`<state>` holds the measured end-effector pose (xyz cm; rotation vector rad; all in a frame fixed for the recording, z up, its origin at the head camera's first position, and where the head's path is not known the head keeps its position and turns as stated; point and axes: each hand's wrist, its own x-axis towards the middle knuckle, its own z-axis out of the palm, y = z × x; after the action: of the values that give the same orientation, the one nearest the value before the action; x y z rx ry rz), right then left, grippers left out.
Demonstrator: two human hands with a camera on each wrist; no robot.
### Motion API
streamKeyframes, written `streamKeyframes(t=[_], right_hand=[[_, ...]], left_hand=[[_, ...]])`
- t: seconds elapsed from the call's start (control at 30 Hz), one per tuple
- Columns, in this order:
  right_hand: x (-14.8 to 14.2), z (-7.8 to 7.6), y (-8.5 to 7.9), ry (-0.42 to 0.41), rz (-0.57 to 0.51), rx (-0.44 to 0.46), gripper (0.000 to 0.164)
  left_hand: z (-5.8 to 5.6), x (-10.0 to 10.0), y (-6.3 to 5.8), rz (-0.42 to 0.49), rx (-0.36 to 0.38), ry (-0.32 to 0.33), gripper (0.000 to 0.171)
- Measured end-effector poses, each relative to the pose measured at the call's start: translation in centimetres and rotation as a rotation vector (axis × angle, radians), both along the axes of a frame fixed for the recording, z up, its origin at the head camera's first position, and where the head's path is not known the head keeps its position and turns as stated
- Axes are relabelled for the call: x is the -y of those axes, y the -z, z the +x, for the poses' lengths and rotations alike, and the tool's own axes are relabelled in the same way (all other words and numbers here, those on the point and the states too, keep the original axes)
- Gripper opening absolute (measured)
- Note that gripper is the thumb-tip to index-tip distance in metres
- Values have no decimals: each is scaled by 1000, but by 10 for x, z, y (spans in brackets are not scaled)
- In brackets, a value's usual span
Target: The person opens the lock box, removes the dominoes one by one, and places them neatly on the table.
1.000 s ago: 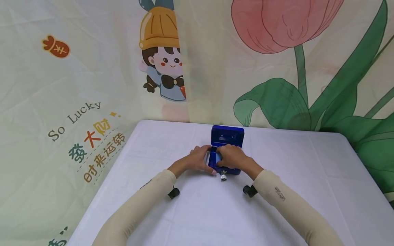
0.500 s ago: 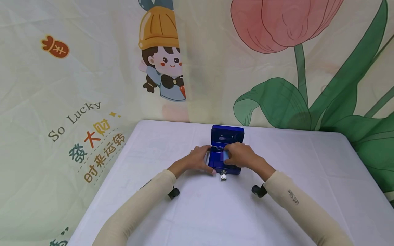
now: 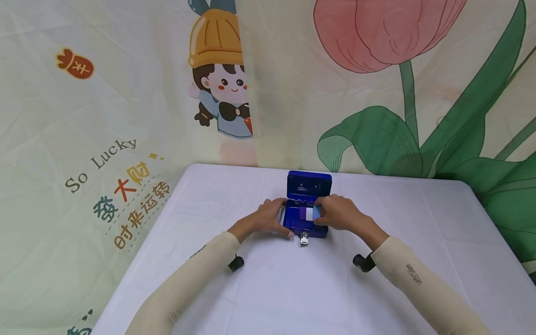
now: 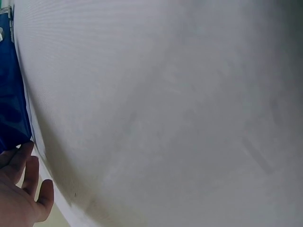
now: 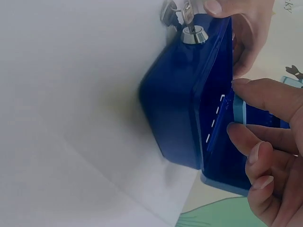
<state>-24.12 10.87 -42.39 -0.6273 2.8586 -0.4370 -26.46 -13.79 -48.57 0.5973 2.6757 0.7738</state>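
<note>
A blue metal cash box (image 3: 317, 232) stands near the table's far edge, its lid (image 3: 310, 185) raised. My left hand (image 3: 270, 216) grips its left side, thumb at the front corner and fingers at the back. In the left wrist view, fingertips (image 4: 27, 147) touch the box's corner. Inside the box, my right hand (image 3: 338, 211) pinches a small light-blue piece (image 5: 239, 109) with a white edge between thumb and forefinger. Left of it lie a white strip (image 3: 309, 214) and a purple strip (image 3: 302, 213); whether these are one object I cannot tell.
Keys (image 3: 304, 239) hang from the lock (image 5: 195, 36) on the box's front. A white cloth (image 3: 268, 288) covers the table. Behind rises a printed curtain (image 3: 284, 93) with a tulip and a cartoon figure.
My right hand has moved to the right inside the box with the light-blue piece. The purple strip, then the white one, have come into view. My left hand has stayed put.
</note>
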Motion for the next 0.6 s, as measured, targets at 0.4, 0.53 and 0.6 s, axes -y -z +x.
streamKeyframes(t=[0.4, 0.53, 0.6], right_hand=[[-16, 3, -7, 16, 12, 10, 53], [-21, 2, -7, 29, 18, 21, 55], [-24, 2, -7, 30, 21, 22, 55]], left_hand=[[0, 0, 1, -15, -15, -1, 117], [0, 0, 1, -18, -7, -1, 117], [0, 0, 1, -20, -6, -4, 118]])
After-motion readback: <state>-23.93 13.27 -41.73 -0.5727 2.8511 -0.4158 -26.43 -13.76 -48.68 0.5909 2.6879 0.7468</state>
